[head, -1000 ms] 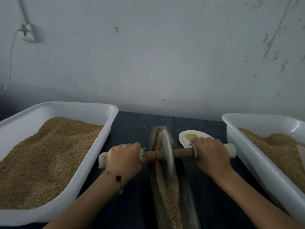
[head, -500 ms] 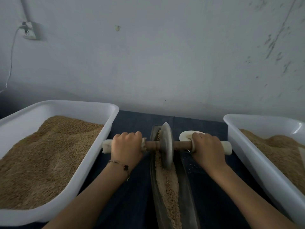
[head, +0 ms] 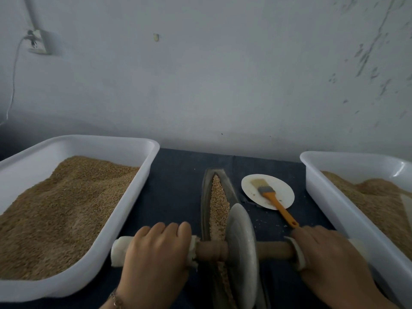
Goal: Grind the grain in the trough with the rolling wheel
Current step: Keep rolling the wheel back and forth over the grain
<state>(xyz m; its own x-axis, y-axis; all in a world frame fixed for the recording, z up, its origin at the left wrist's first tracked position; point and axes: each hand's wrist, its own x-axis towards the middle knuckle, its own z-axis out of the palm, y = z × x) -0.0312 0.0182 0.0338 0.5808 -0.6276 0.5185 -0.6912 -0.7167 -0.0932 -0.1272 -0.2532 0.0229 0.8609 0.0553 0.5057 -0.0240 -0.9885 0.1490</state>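
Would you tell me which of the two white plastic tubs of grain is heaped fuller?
The white plastic tub on the left: its grain rises close to the rim, while the white plastic tub on the right shows more bare inner wall above its grain.

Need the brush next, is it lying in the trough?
No, the brush lies on the white plate right of the trough.

Stone wheel (head: 242, 253) stands upright in grain-filled trough (head: 206, 197)
Tan grain (head: 219, 201) lines the narrow dark trough; wooden axle runs crosswise.
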